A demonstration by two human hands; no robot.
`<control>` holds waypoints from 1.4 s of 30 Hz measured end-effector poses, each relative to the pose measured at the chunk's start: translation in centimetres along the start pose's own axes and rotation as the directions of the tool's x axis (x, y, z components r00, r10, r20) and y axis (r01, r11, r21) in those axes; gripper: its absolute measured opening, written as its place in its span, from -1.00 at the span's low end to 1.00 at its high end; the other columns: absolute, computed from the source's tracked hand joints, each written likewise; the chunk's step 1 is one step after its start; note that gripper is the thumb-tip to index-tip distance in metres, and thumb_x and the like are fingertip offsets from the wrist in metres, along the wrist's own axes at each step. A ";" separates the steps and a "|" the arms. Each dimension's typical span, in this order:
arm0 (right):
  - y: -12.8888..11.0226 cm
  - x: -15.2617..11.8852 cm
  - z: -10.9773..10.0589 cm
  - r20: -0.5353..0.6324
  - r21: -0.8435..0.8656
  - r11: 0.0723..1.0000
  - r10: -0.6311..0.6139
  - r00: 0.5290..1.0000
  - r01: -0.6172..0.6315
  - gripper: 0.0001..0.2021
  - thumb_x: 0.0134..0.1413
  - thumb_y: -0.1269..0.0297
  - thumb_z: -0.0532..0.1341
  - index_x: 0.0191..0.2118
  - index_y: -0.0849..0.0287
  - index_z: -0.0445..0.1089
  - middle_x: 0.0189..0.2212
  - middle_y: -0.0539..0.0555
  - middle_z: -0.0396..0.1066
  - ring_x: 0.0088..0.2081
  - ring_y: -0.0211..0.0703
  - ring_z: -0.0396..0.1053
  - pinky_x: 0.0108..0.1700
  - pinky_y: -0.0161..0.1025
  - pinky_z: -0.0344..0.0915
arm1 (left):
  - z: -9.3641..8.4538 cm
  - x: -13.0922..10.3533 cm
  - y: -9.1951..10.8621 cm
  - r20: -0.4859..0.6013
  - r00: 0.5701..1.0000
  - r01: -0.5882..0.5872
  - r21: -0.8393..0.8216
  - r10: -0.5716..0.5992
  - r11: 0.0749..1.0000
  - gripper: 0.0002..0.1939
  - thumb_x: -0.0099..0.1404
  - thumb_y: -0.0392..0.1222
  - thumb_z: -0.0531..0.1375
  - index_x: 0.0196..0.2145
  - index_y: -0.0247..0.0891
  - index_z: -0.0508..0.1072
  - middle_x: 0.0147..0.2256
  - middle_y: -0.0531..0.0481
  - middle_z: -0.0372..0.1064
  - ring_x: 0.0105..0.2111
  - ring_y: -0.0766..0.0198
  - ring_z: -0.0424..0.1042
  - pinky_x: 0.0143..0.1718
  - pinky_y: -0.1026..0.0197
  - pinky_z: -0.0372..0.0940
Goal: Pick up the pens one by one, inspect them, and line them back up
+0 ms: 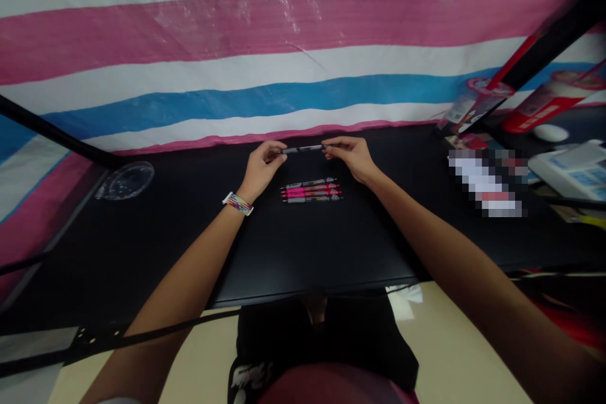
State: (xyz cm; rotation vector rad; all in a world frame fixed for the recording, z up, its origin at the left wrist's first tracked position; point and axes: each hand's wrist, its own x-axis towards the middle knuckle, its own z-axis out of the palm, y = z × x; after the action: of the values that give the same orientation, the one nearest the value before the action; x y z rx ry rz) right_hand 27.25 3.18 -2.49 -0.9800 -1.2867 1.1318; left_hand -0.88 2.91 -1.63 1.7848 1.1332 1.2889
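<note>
A dark and clear pen [303,149] lies level between my two hands near the back of the black table [303,252]. My left hand [263,164], with a colourful woven bracelet [238,203] at its wrist, pinches the pen's left end. At the pen's right end, the fingertips of my right hand [353,156] are closed on it. Just below sits a row of several pens, side by side: a grey pen [307,184] on top, pink pens [310,192] in the middle and another grey pen [311,199] nearest me.
A clear plastic lid [127,180] rests at the left. To the right stand a plastic cup [473,104] with a red straw and a red and white cup [544,107]. A white device [575,170] and a white rounded object [550,132] are there too. Striped sheeting [284,95] hangs behind.
</note>
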 end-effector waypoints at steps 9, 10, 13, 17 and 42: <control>-0.2 -0.1 0.2 0.007 0.028 1.000 -0.007 1.000 0.007 -0.75 -0.03 0.17 0.58 -0.19 0.09 0.75 -0.28 0.13 0.70 -0.29 -0.03 0.58 -0.05 0.05 0.56 | 0.2 0.0 -0.2 0.051 0.999 0.017 -0.043 -0.015 0.999 -0.60 0.45 -0.17 0.38 0.20 -0.12 0.52 -0.34 0.03 0.58 -0.25 0.20 0.63 0.00 0.09 0.48; -0.3 -0.1 0.2 0.011 0.030 1.000 -0.007 1.000 0.007 -0.75 -0.03 0.18 0.58 -0.19 0.08 0.75 -0.28 0.13 0.70 -0.29 -0.03 0.58 -0.05 0.06 0.56 | 0.2 0.0 -0.2 0.048 0.999 0.007 -0.052 -0.004 0.999 -0.52 0.38 -0.24 0.42 0.22 -0.10 0.51 -0.27 0.01 0.61 -0.18 0.18 0.64 0.04 0.08 0.48; -0.3 -0.1 0.2 0.017 0.042 0.999 -0.013 1.000 0.012 -0.77 -0.02 0.19 0.59 -0.19 0.07 0.76 -0.29 0.12 0.70 -0.29 -0.03 0.58 -0.05 0.06 0.56 | 0.2 0.0 -0.1 0.023 1.000 0.008 -0.058 -0.006 0.998 -0.60 0.41 -0.24 0.40 0.17 -0.07 0.54 -0.20 -0.03 0.62 -0.10 0.15 0.66 0.08 0.06 0.48; -0.2 -0.1 0.1 0.022 0.033 0.999 -0.011 1.000 0.010 -0.77 -0.02 0.17 0.58 -0.19 0.05 0.76 -0.28 0.11 0.70 -0.28 -0.02 0.59 -0.03 0.07 0.57 | 0.2 -0.1 0.1 0.026 0.999 -0.024 -0.024 0.025 0.999 -0.71 0.51 -0.21 0.30 0.15 -0.08 0.56 -0.27 -0.02 0.60 -0.17 0.16 0.64 0.06 0.04 0.47; -1.0 -0.1 0.2 0.077 0.179 0.977 0.103 0.992 -0.116 -0.70 -0.06 0.14 0.53 -0.15 0.06 0.72 -0.34 0.08 0.62 -0.29 -0.06 0.51 -0.06 -0.01 0.54 | 0.3 -0.6 1.1 -0.053 0.998 -0.045 0.032 0.047 0.998 -0.90 0.35 -0.18 0.46 -0.17 -0.09 0.78 -0.09 -0.09 0.75 -0.05 0.02 0.69 0.15 -0.12 0.51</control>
State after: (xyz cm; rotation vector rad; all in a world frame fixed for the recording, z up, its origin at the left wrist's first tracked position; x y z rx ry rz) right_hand 27.09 2.86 -1.48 -0.8905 -1.1692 1.3536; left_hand -0.41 1.95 -0.98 1.8182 1.1532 1.3604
